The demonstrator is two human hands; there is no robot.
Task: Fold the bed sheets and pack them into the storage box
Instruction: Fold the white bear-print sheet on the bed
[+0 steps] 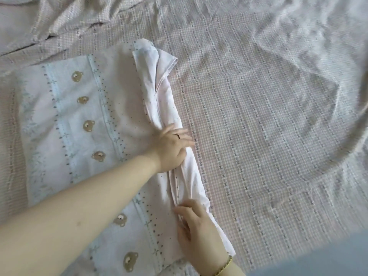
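A pale sheet (79,120) printed with small bears and dotted stripes lies spread on the bed at left. Its right edge is turned over into a long bunched fold (159,92) running from the far end down to the near end. My left hand (171,148), with a ring on one finger, rests on the middle of that fold, thumb tucked under the cloth. My right hand (197,234), with a gold bracelet at the wrist, lies on the near end of the fold, fingers curled onto it. No storage box is in view.
A pink-and-white checked bed cover (258,116) with embroidered stripes lies under everything, wrinkled toward the far right. More crumpled checked fabric (49,20) is bunched at the far left. A grey-blue surface (322,261) shows at the bottom right corner.
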